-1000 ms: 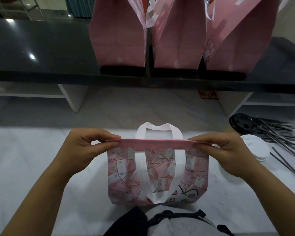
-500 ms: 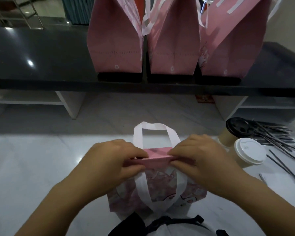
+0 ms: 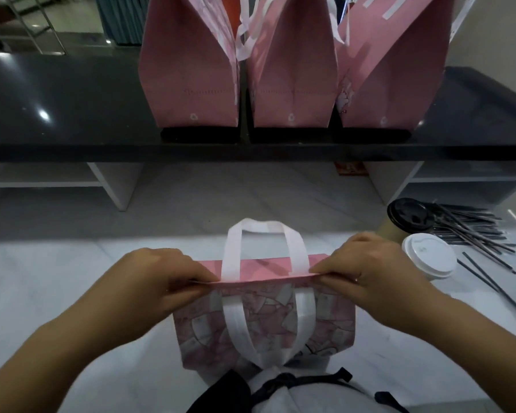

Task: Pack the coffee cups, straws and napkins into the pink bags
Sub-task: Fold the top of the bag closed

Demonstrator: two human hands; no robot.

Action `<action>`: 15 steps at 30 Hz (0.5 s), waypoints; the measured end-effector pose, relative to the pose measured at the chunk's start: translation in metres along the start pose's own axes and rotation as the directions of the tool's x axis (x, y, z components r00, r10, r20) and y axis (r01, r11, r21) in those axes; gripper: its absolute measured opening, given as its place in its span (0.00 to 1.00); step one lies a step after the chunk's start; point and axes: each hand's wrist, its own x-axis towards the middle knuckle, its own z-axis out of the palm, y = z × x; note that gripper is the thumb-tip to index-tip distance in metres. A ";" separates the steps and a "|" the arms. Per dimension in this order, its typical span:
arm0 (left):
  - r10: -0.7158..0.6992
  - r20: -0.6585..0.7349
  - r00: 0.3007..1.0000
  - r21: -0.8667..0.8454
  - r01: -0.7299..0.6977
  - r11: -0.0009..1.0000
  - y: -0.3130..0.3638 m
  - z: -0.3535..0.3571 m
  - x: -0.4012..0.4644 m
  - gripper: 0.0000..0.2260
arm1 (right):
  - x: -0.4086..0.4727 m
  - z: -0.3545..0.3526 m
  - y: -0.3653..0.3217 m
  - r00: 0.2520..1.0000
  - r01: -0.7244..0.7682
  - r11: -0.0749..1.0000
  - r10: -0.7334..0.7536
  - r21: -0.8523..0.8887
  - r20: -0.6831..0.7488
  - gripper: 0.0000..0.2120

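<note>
Pink non-woven fabric, pinched at the top rim on both sides: the left hand [image 3: 164,281] closes thumb and fingers on the near left corner of the mouth, the right hand [image 3: 367,272] does likewise at the right corner. Held item — a small pink printed fabric bag with white strap handles [image 3: 265,320], standing on the pale marble-look worktop [image 3: 57,278] directly in front of the person. Its mouth is only narrowly parted; the plain pink inner face of the far wall shows between the hands, and nothing can be seen inside.

Just right of the right hand:
- one paper coffee cup with a white plastic lid [image 3: 429,257], upright, near the bag but apart from it;
- one paper coffee cup with a black plastic lid [image 3: 408,216], upright, just behind the white-lidded one;
- a loose heap of thin dark wrapped straws [image 3: 471,228], spread on the worktop beyond the cups.

Napkins: none identifiable in view.

Farther out, on the raised black glossy counter [image 3: 57,114]: three tall pink bags with white handles [image 3: 289,70], standing side by side. Whether they are filled cannot be told — their openings are out of frame.

Progress, as judged: this bag is at the opening stage and apparently unpacked. Both cups and the straws lie outside it, so loading cups, straws and napkins remains to be done here.
</note>
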 end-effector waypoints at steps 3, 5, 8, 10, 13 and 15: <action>-0.001 0.019 1.000 -0.087 0.002 0.996 -0.009 -0.008 -0.010 0.11 | -0.016 -0.005 0.011 0.999 -0.054 0.998 0.054 -0.014 0.002 0.11; -0.004 0.021 1.000 -0.164 0.007 0.986 -0.012 -0.012 -0.013 0.19 | -0.023 -0.008 0.015 0.994 -0.103 0.995 0.103 -0.007 0.026 0.13; -0.020 0.012 1.000 -0.233 0.022 0.972 -0.015 -0.013 -0.014 0.20 | -0.025 -0.013 0.020 0.991 -0.119 0.992 0.116 0.041 0.068 0.18; -0.027 -0.011 1.000 -0.241 0.023 0.970 -0.016 -0.013 -0.014 0.20 | -0.025 -0.016 0.024 0.983 -0.149 0.985 0.138 0.089 0.123 0.21; -0.042 -0.047 0.998 -0.251 0.029 0.968 -0.018 -0.011 -0.014 0.18 | -0.023 -0.020 0.031 0.956 -0.212 0.968 0.177 0.132 0.235 0.23; -0.057 -0.100 0.993 -0.249 0.030 0.968 -0.018 -0.006 -0.014 0.12 | -0.020 -0.022 0.035 0.939 -0.224 0.969 0.187 0.102 0.288 0.23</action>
